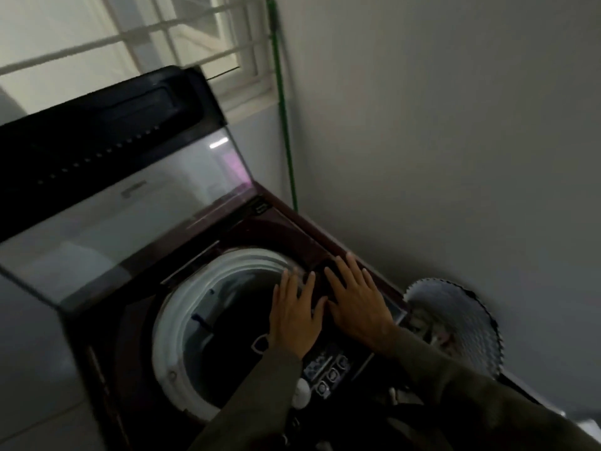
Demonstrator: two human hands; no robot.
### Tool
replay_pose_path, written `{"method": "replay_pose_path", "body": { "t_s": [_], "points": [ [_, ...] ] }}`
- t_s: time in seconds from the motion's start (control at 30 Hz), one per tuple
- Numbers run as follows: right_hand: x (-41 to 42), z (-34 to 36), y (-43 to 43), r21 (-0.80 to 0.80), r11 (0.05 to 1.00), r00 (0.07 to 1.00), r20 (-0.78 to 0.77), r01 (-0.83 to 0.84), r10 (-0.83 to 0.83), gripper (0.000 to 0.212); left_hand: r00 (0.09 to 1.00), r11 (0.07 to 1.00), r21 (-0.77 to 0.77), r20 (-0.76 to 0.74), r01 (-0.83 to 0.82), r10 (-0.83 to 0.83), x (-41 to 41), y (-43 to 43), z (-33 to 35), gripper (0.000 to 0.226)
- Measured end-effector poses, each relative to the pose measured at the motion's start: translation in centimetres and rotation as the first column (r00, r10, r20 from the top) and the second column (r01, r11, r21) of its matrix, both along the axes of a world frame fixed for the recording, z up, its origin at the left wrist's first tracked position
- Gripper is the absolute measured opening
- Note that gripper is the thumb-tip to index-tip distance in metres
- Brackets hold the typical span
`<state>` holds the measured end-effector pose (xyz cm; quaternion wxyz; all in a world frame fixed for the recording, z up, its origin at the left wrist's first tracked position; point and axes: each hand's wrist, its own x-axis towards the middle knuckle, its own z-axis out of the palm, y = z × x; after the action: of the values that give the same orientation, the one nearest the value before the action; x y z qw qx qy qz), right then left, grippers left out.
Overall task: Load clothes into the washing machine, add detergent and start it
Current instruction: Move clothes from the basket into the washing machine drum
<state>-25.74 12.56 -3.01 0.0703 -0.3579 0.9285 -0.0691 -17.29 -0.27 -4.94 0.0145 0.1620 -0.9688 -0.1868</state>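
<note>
One top-loading washing machine (pixel 130 353) with glossy dark-maroon top; hinged glass lid (pixel 130 196) raised, round white ribbed drum rim (pixel 169 323) around a dark interior. Two hands: left hand (pixel 294 317) over the drum's right edge, right hand (pixel 356 304) flat on the machine's top just beside it. Fingers (pixel 348 265) straight, spread wide, holding nothing. Row of small round buttons (pixel 328 372) between the wrists. One thin green pole (pixel 283 102) leaning in the wall corner.

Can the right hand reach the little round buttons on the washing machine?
Probably yes. The right hand lies flat and open on the dark top panel, and the small round silver buttons sit on that same panel nearer the person, with nothing covering them.
</note>
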Motion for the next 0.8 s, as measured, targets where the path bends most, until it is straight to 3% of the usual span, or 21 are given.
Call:
{"method": "replay_pose_path", "body": {
  "t_s": [0.1, 0.4, 0.53, 0.8],
  "points": [
    [-0.9, 0.1, 3.9, -0.01, 0.996, 0.996, -0.007, 0.087, -0.087, 0.073, 0.998, 0.996, -0.069, -0.012, 0.062, -0.063, -2.6, 3.0, 0.4, 0.077],
    [-4.8, -1.9, 15.7, -0.042, 0.971, 0.968, 0.104, 0.235, -0.23, 0.076, 0.969, 0.966, -0.141, 0.151, 0.216, -0.195, -9.7, 14.0, 0.3, 0.077],
    [-6.3, -3.8, 20.4, -0.068, 0.964, 0.954, 0.177, 0.256, -0.241, 0.076, 0.946, 0.951, -0.138, 0.215, 0.277, -0.244, -12.7, 18.5, -0.7, 0.077],
    [-9.3, -10.4, 27.8, 0.037, 0.923, 0.855, 0.366, 0.383, -0.369, 0.081, 0.843, 0.91, -0.089, 0.422, 0.406, -0.335, -18.1, 25.0, -5.5, 0.06]
  ]
}}
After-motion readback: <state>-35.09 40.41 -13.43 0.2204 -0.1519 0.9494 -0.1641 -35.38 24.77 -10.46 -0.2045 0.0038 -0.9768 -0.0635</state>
